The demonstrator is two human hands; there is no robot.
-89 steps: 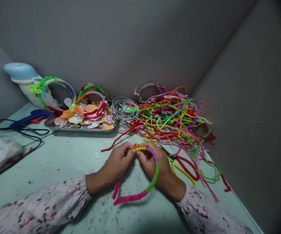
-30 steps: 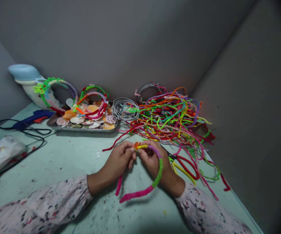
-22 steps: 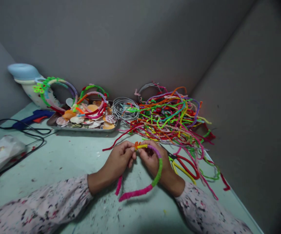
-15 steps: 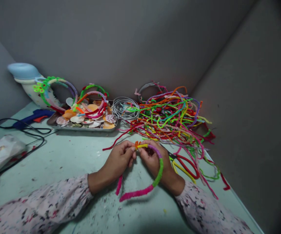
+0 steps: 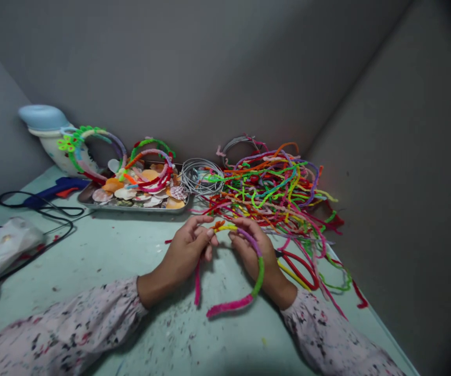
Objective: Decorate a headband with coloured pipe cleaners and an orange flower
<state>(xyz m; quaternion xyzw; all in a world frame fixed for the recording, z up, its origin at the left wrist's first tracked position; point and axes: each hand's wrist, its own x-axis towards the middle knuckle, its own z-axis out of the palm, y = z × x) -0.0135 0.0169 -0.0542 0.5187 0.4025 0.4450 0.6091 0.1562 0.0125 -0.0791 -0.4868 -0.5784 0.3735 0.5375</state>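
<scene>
A headband (image 5: 258, 272) wrapped in pink, green, purple and yellow fuzzy pipe cleaner curves between my hands above the table, its open ends toward me. At its top, a short orange pipe cleaner (image 5: 218, 225) is wound around the band. My left hand (image 5: 188, 244) pinches the band beside the orange piece with thumb and finger, hiding part of the left side; a pink end hangs below it. Around the purple part, my right hand (image 5: 253, 249) is curled with its thumb apart from its fingers, the band resting against it.
Behind my hands lies a tangled heap of pipe cleaners (image 5: 276, 183). Scissors (image 5: 299, 269) with red and yellow handles rest at the right. A metal tray (image 5: 139, 210) holds shells and finished headbands; a wire coil (image 5: 202, 177), blue glue gun (image 5: 55, 190) and black cord (image 5: 71, 224) sit nearby.
The orange loops at the top have turned and now lie lower, toward my left fingers. My right fingers have slid off the orange part to the right. The band's lower end has shifted right.
</scene>
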